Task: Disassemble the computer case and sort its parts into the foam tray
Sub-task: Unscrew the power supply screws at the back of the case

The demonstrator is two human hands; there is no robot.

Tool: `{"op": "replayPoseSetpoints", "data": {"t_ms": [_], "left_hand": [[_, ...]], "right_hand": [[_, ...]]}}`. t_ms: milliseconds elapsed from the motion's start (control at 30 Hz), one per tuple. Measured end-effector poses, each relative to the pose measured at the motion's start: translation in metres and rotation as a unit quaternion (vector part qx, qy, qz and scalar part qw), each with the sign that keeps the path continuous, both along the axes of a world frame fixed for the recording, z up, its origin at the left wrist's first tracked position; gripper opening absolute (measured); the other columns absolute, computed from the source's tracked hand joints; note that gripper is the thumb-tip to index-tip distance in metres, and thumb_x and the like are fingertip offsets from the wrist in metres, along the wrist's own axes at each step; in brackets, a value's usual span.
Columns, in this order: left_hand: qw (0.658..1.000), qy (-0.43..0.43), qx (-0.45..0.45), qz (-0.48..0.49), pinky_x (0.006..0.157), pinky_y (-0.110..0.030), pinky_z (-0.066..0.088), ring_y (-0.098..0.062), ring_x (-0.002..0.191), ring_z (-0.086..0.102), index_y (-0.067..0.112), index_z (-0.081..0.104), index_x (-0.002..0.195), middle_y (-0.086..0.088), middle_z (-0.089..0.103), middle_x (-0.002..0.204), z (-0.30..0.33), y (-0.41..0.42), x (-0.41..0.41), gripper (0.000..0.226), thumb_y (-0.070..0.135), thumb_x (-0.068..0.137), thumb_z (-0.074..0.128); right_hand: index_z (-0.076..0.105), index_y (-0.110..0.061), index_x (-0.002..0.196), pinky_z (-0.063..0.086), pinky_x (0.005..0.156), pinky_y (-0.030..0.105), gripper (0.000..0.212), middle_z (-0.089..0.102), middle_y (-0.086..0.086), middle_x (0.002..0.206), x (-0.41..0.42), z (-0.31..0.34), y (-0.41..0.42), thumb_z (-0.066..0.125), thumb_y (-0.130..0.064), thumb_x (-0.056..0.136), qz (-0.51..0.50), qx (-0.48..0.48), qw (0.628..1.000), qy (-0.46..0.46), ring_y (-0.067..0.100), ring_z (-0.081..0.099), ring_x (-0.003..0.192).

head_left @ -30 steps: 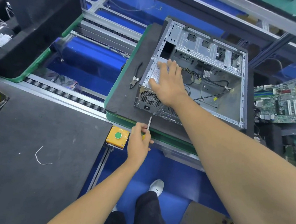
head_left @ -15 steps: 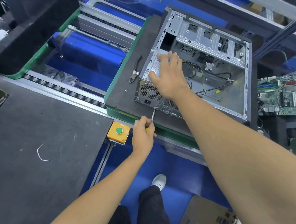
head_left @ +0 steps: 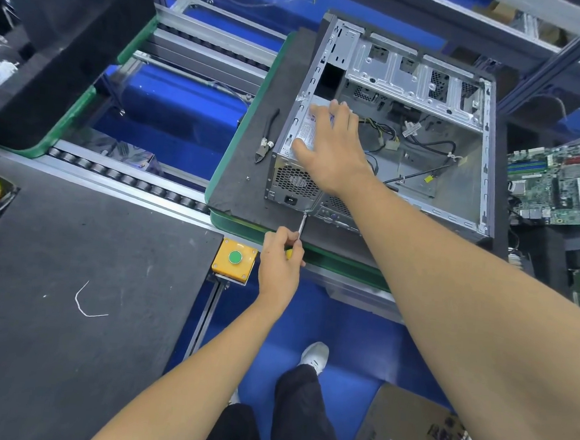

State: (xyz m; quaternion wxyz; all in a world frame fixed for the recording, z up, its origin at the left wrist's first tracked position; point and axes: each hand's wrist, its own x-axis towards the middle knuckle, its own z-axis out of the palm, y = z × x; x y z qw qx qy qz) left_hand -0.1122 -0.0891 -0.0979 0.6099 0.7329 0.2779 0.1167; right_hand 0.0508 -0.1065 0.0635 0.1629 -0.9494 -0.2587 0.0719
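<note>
So you are working somewhere in the middle of the job: the computer case (head_left: 391,130) is lying on its side on the dark foam pad (head_left: 247,168) of the green-edged pallet, its side panel is off, and the motherboard (head_left: 558,185) is already sitting out to the right, well apart from the chassis. Your left hand (head_left: 280,267) is curling its grip round the yellow-handled screwdriver (head_left: 301,225), and you are holding the tip against the rear panel just below the power supply (head_left: 303,152), which looks like a mounting screw being worked. Your right hand (head_left: 331,147) is resting flat on top of that power supply with fingers straight and spread, steadying it rather than gripping it. Judging from this, the supply, its loose cable bundle (head_left: 387,134) and the drive cage (head_left: 412,73) are still waiting to come out. A pair of side cutters (head_left: 266,139) is lying just beside the case on the pad. A black foam tray (head_left: 54,31) is sitting at the far left, well apart, so the sorting is largely still ahead of you.
</note>
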Motion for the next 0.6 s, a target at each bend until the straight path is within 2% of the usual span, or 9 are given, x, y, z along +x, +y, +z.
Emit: {"op": "replayPoseSetpoints", "data": {"t_ms": [67,133,200,233,300,400,500,567,600], "left_hand": [[0.997,0.001,-0.078,0.010,0.047,-0.038,0.048,-0.016,0.063,0.068,0.020,0.057,0.099,-0.004,0.056,0.103,0.000,0.000,0.002,0.008,0.013,0.103,0.056],[0.990,0.006,-0.138,0.009,0.044,-0.032,0.043,-0.016,0.065,0.067,0.019,0.056,0.101,-0.005,0.058,0.101,0.002,0.002,0.004,0.008,0.012,0.103,0.055],[0.995,0.013,-0.093,-0.017,0.050,-0.027,0.044,-0.016,0.070,0.065,0.021,0.051,0.102,-0.010,0.055,0.105,0.004,0.004,0.007,0.009,0.013,0.103,0.054],[0.997,0.017,-0.059,-0.038,0.058,-0.022,0.045,-0.013,0.076,0.061,0.022,0.048,0.102,-0.010,0.053,0.107,0.005,0.005,0.008,0.011,0.015,0.102,0.057],[0.997,0.028,-0.005,-0.076,0.073,-0.008,0.042,-0.002,0.087,0.051,0.024,0.044,0.107,-0.002,0.042,0.111,0.005,0.005,0.007,0.026,0.014,0.096,0.066],[0.991,0.054,0.016,-0.121,0.079,0.001,0.037,0.003,0.096,0.043,0.025,0.040,0.115,0.001,0.027,0.114,0.004,0.004,0.000,0.047,0.001,0.088,0.071],[0.993,0.055,-0.004,-0.102,0.089,-0.006,0.042,-0.010,0.103,0.049,0.025,0.050,0.122,-0.002,0.030,0.117,0.006,0.010,-0.004,0.044,0.003,0.090,0.071],[0.995,0.041,-0.015,-0.085,0.093,-0.023,0.053,-0.020,0.103,0.055,0.025,0.055,0.127,-0.005,0.034,0.117,0.008,0.012,-0.008,0.042,0.006,0.093,0.069],[0.995,0.048,-0.001,-0.086,0.087,-0.033,0.058,-0.023,0.098,0.059,0.029,0.055,0.131,-0.004,0.037,0.116,0.009,0.012,-0.011,0.040,0.011,0.097,0.066]], "right_hand": [[0.028,-0.015,0.156,0.010,0.126,0.046,0.065,0.013,0.021,0.166,0.000,0.000,0.000,0.046,-0.045,0.100,0.000,0.001,1.000,0.001,0.034,0.003,0.155],[0.028,-0.015,0.156,0.011,0.126,0.046,0.065,0.013,0.020,0.165,0.000,-0.001,0.000,0.045,-0.044,0.100,-0.001,0.001,1.000,0.002,0.034,0.003,0.155],[0.029,-0.015,0.155,0.012,0.126,0.047,0.064,0.015,0.020,0.165,0.000,-0.001,0.000,0.046,-0.044,0.100,-0.003,0.004,1.000,0.000,0.033,0.004,0.154],[0.030,-0.015,0.155,0.012,0.126,0.047,0.064,0.016,0.020,0.164,0.000,-0.001,0.000,0.046,-0.044,0.100,-0.003,0.006,1.000,-0.001,0.033,0.004,0.154],[0.030,-0.015,0.155,0.012,0.126,0.047,0.064,0.016,0.020,0.164,0.000,-0.001,0.000,0.046,-0.044,0.100,-0.003,0.007,1.000,-0.003,0.033,0.005,0.154],[0.031,-0.016,0.154,0.011,0.126,0.048,0.063,0.014,0.020,0.165,-0.001,-0.002,0.000,0.047,-0.044,0.100,-0.004,0.010,1.000,0.001,0.033,0.003,0.155],[0.038,-0.020,0.147,0.006,0.126,0.051,0.055,0.009,0.019,0.168,0.001,0.000,0.000,0.047,-0.044,0.099,-0.015,0.032,0.999,0.022,0.032,-0.006,0.157],[0.044,-0.023,0.137,0.002,0.125,0.055,0.045,0.004,0.015,0.170,0.005,0.001,0.000,0.049,-0.044,0.098,-0.025,0.042,0.998,0.042,0.030,-0.010,0.157],[0.046,-0.025,0.133,0.002,0.124,0.057,0.042,0.004,0.013,0.171,0.008,0.000,0.001,0.050,-0.045,0.096,-0.031,0.044,0.997,0.051,0.029,-0.009,0.157]]}}
